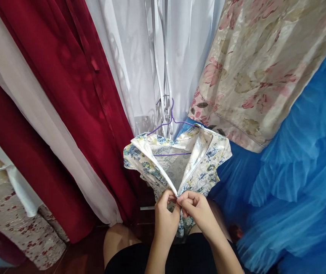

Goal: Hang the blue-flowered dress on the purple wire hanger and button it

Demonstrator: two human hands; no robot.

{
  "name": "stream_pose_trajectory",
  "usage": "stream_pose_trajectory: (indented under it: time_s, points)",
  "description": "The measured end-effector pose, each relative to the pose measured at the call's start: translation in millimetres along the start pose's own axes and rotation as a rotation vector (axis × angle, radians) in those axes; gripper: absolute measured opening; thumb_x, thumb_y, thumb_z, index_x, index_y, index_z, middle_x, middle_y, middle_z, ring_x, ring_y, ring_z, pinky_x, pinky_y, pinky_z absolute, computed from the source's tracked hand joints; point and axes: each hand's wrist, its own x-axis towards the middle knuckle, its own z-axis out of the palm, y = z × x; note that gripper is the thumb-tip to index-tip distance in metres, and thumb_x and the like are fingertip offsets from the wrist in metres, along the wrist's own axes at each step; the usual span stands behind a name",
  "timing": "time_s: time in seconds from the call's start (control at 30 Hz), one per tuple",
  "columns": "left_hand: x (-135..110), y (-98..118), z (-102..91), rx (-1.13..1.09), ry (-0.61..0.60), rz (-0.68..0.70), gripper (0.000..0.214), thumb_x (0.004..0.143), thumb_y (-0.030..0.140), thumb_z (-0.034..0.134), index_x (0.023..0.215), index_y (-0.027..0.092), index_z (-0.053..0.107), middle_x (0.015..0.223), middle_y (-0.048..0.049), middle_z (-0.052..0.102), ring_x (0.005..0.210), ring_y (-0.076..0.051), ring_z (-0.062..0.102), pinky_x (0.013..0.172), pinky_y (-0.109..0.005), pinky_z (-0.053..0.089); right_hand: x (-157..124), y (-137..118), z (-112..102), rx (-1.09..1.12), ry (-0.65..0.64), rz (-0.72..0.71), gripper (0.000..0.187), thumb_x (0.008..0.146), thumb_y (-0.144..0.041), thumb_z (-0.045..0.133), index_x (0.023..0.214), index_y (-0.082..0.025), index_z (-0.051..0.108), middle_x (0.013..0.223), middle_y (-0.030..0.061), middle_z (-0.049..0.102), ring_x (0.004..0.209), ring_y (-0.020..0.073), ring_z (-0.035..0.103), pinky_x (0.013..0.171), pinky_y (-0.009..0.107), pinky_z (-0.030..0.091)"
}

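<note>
A white dress with blue and yellow flowers and short cap sleeves hangs on a purple wire hanger. Its front falls open in a deep V with white edges, which look like zipper tape. At the bottom of the V, my left hand is closed, pinching the left edge. Right against it, my right hand has its fingertips pinched on the other edge where the two sides meet. A zipper pull, if there is one, is hidden by my fingers. The lower dress drops between my knees.
Dark red drapes and white cloth hang at left and behind. White straps dangle above the hanger. At right are a beige floral garment and a ruffled blue tulle skirt. A patterned fabric reaches the floor at far left.
</note>
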Motion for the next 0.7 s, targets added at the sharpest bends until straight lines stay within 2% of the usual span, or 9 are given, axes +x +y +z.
stream_pose_trajectory:
  time_s: [0.13,0.3,0.5,0.7]
  points:
    - [0,2,-0.5,-0.018,0.011,0.033,0.016,0.090,0.026,0.058,0.076,0.020,0.053,0.071,-0.0003,0.062,0.070,-0.016,0.059,0.067,-0.025,0.044,-4,-5,0,0.053,0.019,0.041,0.031,0.079,-0.044,0.073,0.066,-0.017,0.064,0.043,-0.0030,0.052,0.041,0.0087,0.038,0.047,0.024,0.026]
    - [1,1,-3.4,-0.013,-0.015,0.056,0.020,0.092,0.026,0.056,0.073,0.020,0.054,0.067,-0.0002,0.060,0.067,-0.016,0.058,0.066,-0.024,0.042,0,0,2,0.174,0.049,0.064,0.036,0.077,-0.047,0.074,0.064,-0.015,0.064,0.040,-0.0046,0.046,0.041,0.0066,0.026,0.046,0.024,0.016]
    - [0,2,-3.5,0.014,-0.054,0.060,0.017,0.090,0.024,0.057,0.073,0.019,0.057,0.068,-0.0002,0.063,0.063,-0.015,0.055,0.062,-0.024,0.038,9,-5,5,0.313,0.115,0.052,0.036,0.071,-0.046,0.080,0.065,-0.014,0.064,0.041,-0.0060,0.043,0.042,0.0063,0.026,0.048,0.025,0.019]
    - [0,-2,-5.4,0.049,-0.102,0.035,0.015,0.088,0.022,0.058,0.074,0.019,0.055,0.071,-0.0008,0.061,0.068,-0.016,0.057,0.064,-0.025,0.039,26,-28,6,0.361,0.150,0.002,0.033,0.069,-0.043,0.082,0.068,-0.013,0.068,0.039,-0.0077,0.039,0.042,0.0060,0.024,0.046,0.024,0.017]
